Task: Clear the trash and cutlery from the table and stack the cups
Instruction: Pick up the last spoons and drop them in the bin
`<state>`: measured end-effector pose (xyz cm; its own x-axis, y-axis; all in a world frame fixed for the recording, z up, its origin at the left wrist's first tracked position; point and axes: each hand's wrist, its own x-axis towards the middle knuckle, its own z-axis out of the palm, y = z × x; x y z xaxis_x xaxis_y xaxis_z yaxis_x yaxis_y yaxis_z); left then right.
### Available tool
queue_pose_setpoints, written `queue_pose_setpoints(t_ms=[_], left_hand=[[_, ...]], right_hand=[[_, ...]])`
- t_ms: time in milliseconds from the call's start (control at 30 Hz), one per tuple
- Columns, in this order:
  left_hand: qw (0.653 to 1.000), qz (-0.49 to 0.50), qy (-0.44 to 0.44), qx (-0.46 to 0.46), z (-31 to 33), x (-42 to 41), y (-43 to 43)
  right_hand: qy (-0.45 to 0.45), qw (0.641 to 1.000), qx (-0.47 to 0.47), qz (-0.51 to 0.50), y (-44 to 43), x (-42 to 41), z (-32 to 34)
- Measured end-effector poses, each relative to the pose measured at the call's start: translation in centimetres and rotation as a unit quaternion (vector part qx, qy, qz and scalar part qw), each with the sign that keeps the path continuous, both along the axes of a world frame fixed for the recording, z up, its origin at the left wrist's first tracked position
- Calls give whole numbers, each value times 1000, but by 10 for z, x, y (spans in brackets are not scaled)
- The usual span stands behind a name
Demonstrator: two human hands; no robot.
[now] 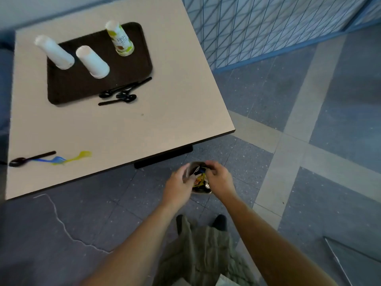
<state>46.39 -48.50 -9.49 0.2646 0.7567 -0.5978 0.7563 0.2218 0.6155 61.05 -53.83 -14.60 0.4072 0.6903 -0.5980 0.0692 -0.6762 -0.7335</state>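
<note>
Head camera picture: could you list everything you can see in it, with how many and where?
table: one, beige, upper left
tray: one, dark brown, far side of the table
white cup stacks: two, white, upturned on the tray
printed cup stack: one, green and white, tray's far right corner
black spoons: several, black, by the tray's near right corner
lone spoon: one, black, table's near left edge
blue utensil: one, blue, beside the lone spoon
yellow fork: one, yellow, right of the blue utensil
trash container: one, grey, wrappers inside, over the floor
mesh fence: one, blue, upper right
left hand: one, grips the container's left side
right hand: one, curled on its right rim
</note>
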Motion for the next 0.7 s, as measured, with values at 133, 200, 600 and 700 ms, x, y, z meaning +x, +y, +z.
queue_pose_setpoints(t_ms=[133, 200, 600, 700], left_hand=[[996, 66, -46, 50, 47, -27, -10], [990, 105, -70, 60, 66, -41, -14], [954, 242, -144, 106, 122, -133, -2], [948, 259, -151, 111, 123, -169, 8]], right_hand=[[-11, 998, 59, 23, -2, -10, 52], [-9, 996, 85, 33, -2, -16, 75], [0, 977, 158, 142, 27, -80, 156], [-1, 969, 155, 191, 47, -112, 163]])
